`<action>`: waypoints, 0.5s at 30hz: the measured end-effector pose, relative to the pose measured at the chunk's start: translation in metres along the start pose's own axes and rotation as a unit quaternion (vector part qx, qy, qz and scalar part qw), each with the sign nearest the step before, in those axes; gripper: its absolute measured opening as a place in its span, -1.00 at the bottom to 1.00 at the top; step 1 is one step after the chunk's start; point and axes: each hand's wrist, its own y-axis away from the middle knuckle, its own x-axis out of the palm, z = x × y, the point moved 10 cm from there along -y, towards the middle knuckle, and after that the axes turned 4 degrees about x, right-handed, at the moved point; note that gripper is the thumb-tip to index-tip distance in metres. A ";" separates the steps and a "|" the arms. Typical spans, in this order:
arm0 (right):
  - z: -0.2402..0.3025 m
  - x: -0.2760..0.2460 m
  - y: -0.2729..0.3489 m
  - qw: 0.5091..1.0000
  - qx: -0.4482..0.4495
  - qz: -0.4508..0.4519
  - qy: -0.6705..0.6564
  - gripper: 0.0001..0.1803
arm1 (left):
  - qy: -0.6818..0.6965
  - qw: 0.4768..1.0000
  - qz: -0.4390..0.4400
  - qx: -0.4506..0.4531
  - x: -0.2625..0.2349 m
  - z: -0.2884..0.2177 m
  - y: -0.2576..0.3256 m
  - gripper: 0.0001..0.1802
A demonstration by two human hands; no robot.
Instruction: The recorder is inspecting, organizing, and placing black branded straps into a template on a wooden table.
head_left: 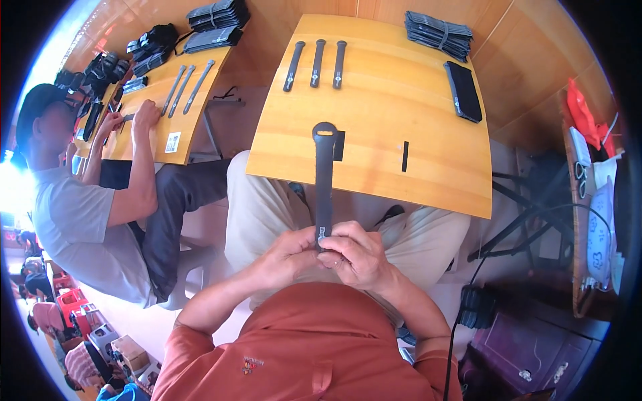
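Note:
Between my two hands, over my lap, I hold a dark grey strap (pixel 324 187) by its lower end. Its rounded head with a slot points away from me and overlaps the near part of the wooden table (pixel 374 120). My left hand (pixel 292 255) pinches the strap's end from the left. My right hand (pixel 358 255) grips the same end, thumb on top near a small white mark. Just right of the strap's head is a black rectangular patch (pixel 340 147). Farther right lies a thin black strip (pixel 405 156).
Three similar straps (pixel 317 63) lie side by side at the table's far left. A tied bundle of straps (pixel 438 35) and a black stack (pixel 463 91) sit far right. On the left a co-worker (pixel 87 194) handles a strap at another table (pixel 177 137). A shelf (pixel 576 220) stands right.

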 end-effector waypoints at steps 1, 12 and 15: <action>-0.001 0.001 0.001 1.000 -0.002 0.001 0.003 -0.75 | -0.006 1.000 -0.010 0.007 -0.002 0.000 0.000 -0.77; 0.000 0.013 0.000 1.000 -0.005 -0.009 0.018 -0.89 | 0.002 0.996 -0.089 0.026 -0.007 -0.002 0.008 -0.76; 0.006 -0.026 -0.024 0.993 -0.050 -0.070 0.085 -0.85 | -0.032 0.993 -0.086 0.076 -0.010 -0.001 0.014 -0.79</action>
